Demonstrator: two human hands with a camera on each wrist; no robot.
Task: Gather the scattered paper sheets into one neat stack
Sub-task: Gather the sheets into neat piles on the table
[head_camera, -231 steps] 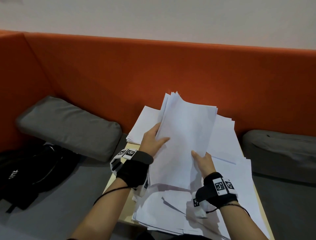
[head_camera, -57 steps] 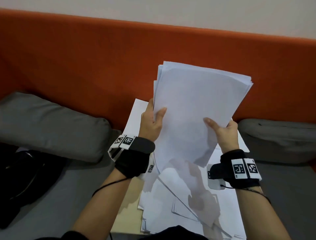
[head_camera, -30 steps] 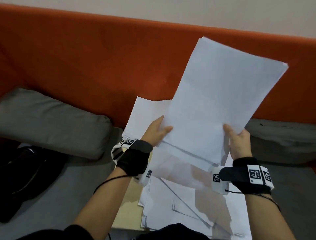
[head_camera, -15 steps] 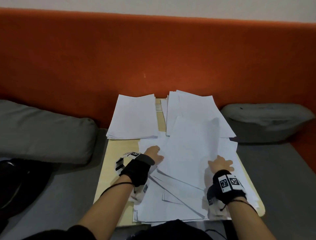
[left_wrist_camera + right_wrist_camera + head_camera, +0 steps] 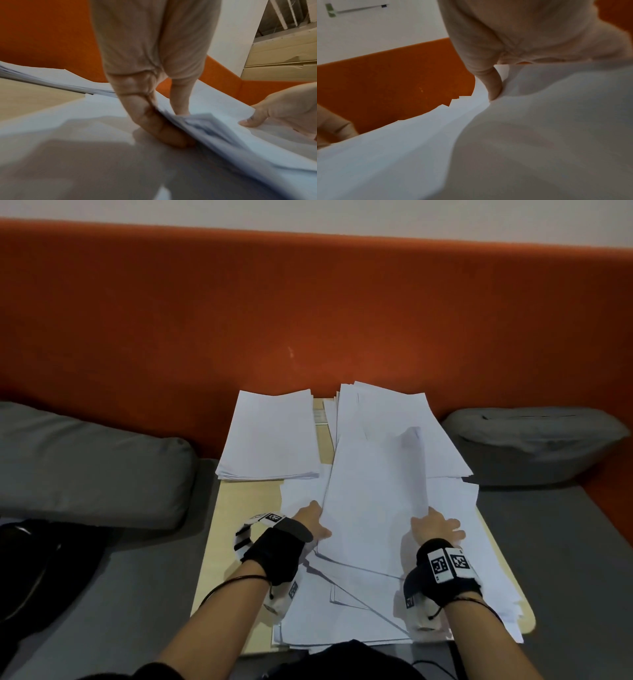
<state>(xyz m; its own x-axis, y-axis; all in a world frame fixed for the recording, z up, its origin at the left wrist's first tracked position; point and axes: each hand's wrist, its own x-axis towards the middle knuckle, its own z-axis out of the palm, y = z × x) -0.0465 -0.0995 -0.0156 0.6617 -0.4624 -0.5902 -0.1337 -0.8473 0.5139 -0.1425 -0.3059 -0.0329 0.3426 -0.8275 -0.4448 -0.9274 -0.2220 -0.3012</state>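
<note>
Status: partway, not near done.

Done so far: one squared stack (image 5: pixel 270 436) sits at the far left of the small table (image 5: pixel 236 508), edges fairly even. That one reads as finished.

In hand: a bundle of sheets (image 5: pixel 373 501) lies angled across the middle of the table. The left hand (image 5: pixel 313 523) pinches its left edge; in the left wrist view the thumb (image 5: pixel 180 102) is on top and curled fingers (image 5: pixel 154 124) sit under a fanned wad of edges. The right hand (image 5: pixel 435 529) is at the bundle's right edge. In the right wrist view the thumb (image 5: pixel 493 86) presses into the paper and puckers it, so it reads as a grip, though the fingers underneath are hidden.

Left to do:
- A loose pile (image 5: pixel 394 412) at the far right, behind the bundle, is skewed, with corners offset.
- More scattered sheets (image 5: pixel 342 611) cover the near half of the table, overlapping at odd angles, some overhanging the near and right edges.
- The bundle's edges are fanned, so it still needs squaring.
- Everything must end as one stack; right now there are at least three groups.

Judgement: roughly a third to half collected. The overhanging sheets near the right corner look likeliest to slide off if the pile gets dragged.

Surroundings: orange backrest (image 5: pixel 308 320), grey cushions (image 5: pixel 85 467) on both sides.
</note>
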